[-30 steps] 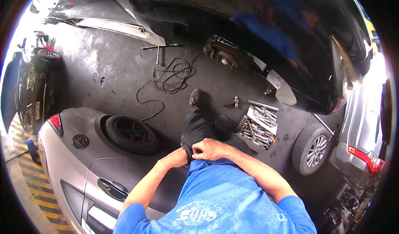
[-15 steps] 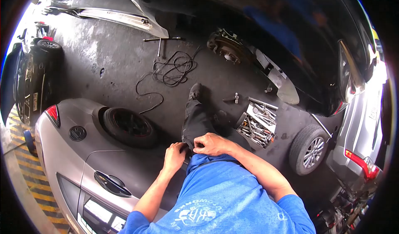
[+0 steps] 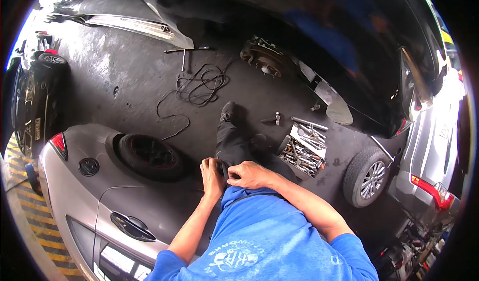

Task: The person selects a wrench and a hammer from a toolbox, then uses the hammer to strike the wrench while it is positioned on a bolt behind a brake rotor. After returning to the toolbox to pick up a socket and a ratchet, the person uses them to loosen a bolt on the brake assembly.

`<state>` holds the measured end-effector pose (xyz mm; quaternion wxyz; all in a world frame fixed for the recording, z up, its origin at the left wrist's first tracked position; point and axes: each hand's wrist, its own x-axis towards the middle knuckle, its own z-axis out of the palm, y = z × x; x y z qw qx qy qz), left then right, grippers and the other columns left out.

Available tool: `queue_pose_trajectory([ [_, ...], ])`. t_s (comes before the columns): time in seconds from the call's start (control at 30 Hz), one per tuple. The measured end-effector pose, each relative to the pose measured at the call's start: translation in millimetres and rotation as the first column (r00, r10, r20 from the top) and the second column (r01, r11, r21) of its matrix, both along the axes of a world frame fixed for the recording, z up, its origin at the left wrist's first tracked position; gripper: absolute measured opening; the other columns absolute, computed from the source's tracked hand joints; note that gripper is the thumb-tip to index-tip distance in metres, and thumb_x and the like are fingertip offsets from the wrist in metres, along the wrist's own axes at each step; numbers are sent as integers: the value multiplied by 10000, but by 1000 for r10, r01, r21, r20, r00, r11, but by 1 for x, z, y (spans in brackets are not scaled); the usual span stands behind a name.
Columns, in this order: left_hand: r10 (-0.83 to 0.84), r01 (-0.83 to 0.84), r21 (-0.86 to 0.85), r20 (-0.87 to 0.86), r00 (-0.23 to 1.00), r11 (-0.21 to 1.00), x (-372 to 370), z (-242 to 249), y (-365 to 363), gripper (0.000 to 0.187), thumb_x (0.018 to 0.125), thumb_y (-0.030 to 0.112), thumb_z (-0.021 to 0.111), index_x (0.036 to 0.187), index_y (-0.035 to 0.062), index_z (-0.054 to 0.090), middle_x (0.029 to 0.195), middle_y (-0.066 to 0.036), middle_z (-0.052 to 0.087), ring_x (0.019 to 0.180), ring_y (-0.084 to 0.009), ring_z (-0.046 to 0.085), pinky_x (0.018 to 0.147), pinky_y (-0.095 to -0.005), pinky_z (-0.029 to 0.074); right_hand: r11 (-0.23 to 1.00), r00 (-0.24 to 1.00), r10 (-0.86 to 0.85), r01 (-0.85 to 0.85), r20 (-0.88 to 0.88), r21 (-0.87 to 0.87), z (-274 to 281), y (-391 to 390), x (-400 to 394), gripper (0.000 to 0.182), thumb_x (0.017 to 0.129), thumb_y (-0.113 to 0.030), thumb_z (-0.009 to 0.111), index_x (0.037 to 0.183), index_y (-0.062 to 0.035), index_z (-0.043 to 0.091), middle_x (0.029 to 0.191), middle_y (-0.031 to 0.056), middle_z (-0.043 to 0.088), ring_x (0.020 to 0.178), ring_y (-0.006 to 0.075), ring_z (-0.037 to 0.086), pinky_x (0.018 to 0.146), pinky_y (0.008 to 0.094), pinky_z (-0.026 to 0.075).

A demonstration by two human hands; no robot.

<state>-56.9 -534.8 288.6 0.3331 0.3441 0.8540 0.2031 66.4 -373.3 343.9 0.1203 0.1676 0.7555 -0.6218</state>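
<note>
My left hand [image 3: 212, 177] is at the front of my dark trousers [image 3: 232, 144], fingers curled around something dark that I cannot make out. Right beside it, my right hand [image 3: 247, 175] is closed, its thumb and fingers pressed together at the trousers just past the hem of my blue shirt [image 3: 279, 236]. What lies between the two hands is dark and blends with the cloth. On the floor ahead to the right sits an open toolbox [image 3: 302, 151] full of wrenches and sockets. A hammer [image 3: 278, 117] lies just beyond it.
A grey car [image 3: 75, 181] stands close on my left. Ahead is a dark car with a bare brake disc [image 3: 267, 64]. A removed wheel [image 3: 368, 178] lies at right. A coiled black cable [image 3: 202, 89] and a cross wrench [image 3: 184, 56] are on the floor.
My left hand has shifted slightly forward, and its fingers now curl more upright beside the right hand. The right hand stays at the trousers. The whole view has turned a little.
</note>
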Motion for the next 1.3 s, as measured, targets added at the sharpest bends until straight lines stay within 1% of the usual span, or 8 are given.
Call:
queue_pose_trajectory([
  [0.17, 250, -228, -136, 175, 952, 964, 3, -84, 13, 676, 989, 20, 458, 1590, 272, 278, 1583, -253, 276, 1425, -455, 342, 1147, -508, 369, 1000, 999, -19, 20, -34, 12, -3, -7, -1, 274, 899, -301, 666, 869, -29, 655, 731, 190, 678, 682, 364, 672, 659, 443, 509],
  [0.3, -145, 91, -165, -356, 923, 982, -5, -59, 33, 839, 903, -51, 549, 1601, 300, 245, 1564, -234, 303, 1312, -457, 473, 953, -490, 546, 997, 998, -43, 46, -43, 69, -9, -11, 4, 269, 892, -297, 671, 848, -33, 646, 728, 183, 677, 689, 360, 676, 665, 444, 514],
  [0.57, -184, 165, -186, -93, 979, 969, -23, -33, 29, 939, 846, -115, 522, 1624, 210, 110, 1463, -269, 402, 1050, -485, 637, 767, -501, 599, 999, 999, -31, 30, -31, -34, 5, -3, 1, 279, 887, -312, 681, 841, -38, 650, 730, 172, 682, 704, 355, 682, 689, 453, 519],
  [0.77, -74, 75, -14, 45, 996, 997, -19, -74, -4, 566, 910, 31, 593, 1455, 81, 448, 1296, -228, 580, 1101, -407, 653, 955, -453, 531, 986, 994, 13, 5, 109, -168, -26, 2, -4, 349, 966, -350, 620, 855, -22, 665, 749, 140, 715, 712, 291, 715, 706, 413, 544],
  [0.87, 228, -309, 19, 632, 741, 951, -35, -52, -18, 517, 907, 90, 712, 1386, -23, 555, 1262, -180, 687, 1171, -226, 655, 994, -329, 499, 984, 977, -169, 161, 129, 72, -50, 17, -11, 346, 990, -351, 587, 1043, -21, 681, 900, 148, 717, 859, 295, 718, 789, 418, 551],
  [1.0, 300, -319, -64, 549, 780, 946, -41, -39, -17, 364, 978, 209, 681, 1237, -47, 669, 1146, -103, 719, 1047, -153, 646, 911, -281, 492, 962, 978, -185, 200, -91, 185, -96, 2, -47, 335, 950, -333, 632, 1119, -48, 680, 1148, 202, 652, 1041, 348, 678, 899, 472, 537],
  [1.13, 452, -467, -174, 671, 589, 867, -36, -62, -24, 392, 983, 280, 679, 1213, -37, 684, 1037, -32, 707, 902, -98, 617, 796, -240, 467, 891, 938, 219, -305, 269, 335, -105, -6, -73, 313, 880, -322, 717, 1063, -69, 730, 1143, 216, 635, 1055, 410, 667, 904, 497, 540],
  [1.3, 498, -492, -238, 704, 507, 837, -38, -62, -21, 350, 974, 289, 688, 1129, -24, 706, 920, 17, 682, 791, -55, 575, 707, -223, 440, 820, 986, 140, -169, 95, 546, -115, -27, -78, 197, 796, -196, 743, 900, -30, 768, 989, 211, 714, 919, 367, 733, 775, 444, 603],
])
